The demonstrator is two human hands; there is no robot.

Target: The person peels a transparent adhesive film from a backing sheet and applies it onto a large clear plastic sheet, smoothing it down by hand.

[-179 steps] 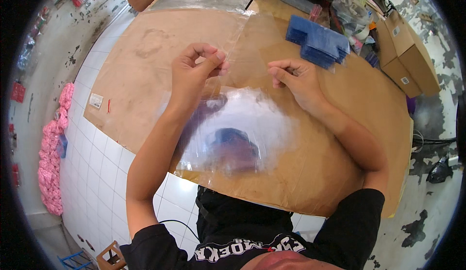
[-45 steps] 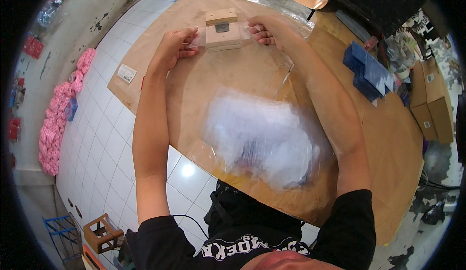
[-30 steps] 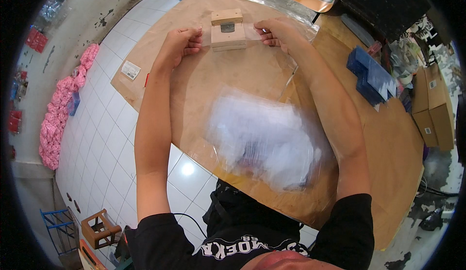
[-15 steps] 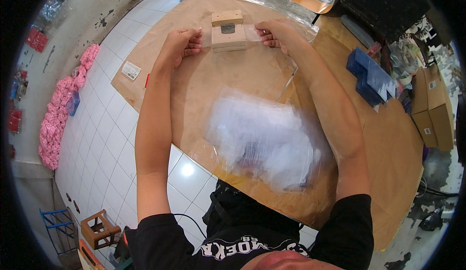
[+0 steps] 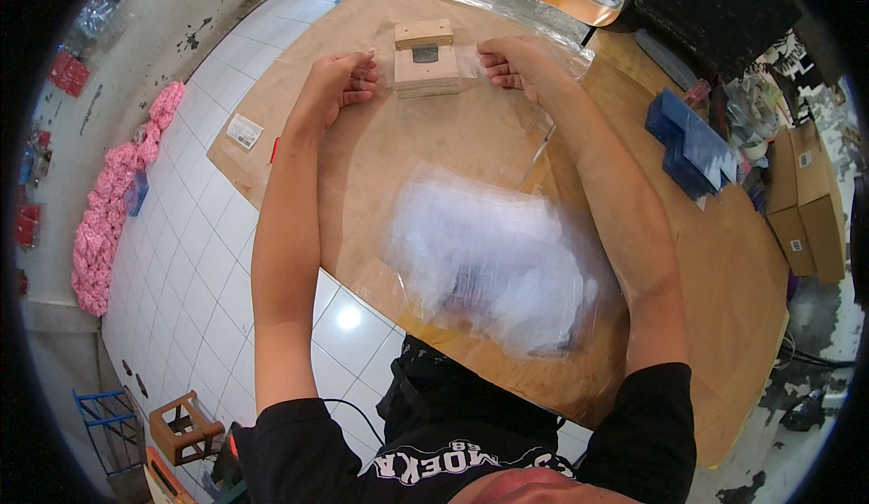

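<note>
The head view shows your left hand (image 5: 346,78) and right hand (image 5: 516,67) well apart near the far side of the brown-paper-covered table (image 5: 362,173), each with thumb and forefinger closed in a narrow pinch, apparently on opposite edges of a thin, clear plastic film (image 5: 467,63). That film lies level between your two grips, at the pale, stepped wooden block (image 5: 427,88), which sits midway between your hands with a dark grey rectangular piece (image 5: 425,54) at its centre; whether the film passes over that piece or under it, you cannot tell from here. As for how far you are, the film looks already brought to the block and spread across it, but with both edges in your fingers this piece seems not yet finished, and no mark or cut in it can be made out. Much looks left beyond it: on your side of the grip, between your forearms, lies a loose, whitish-glinting pile of clear plastic sheets (image 5: 489,255), apparently unsorted. Right of your right hand, well apart from it, rests a neat stack of translucent blue plastic pieces (image 5: 690,137) with a stepped outline; whether those are finished work cannot be told.
</note>
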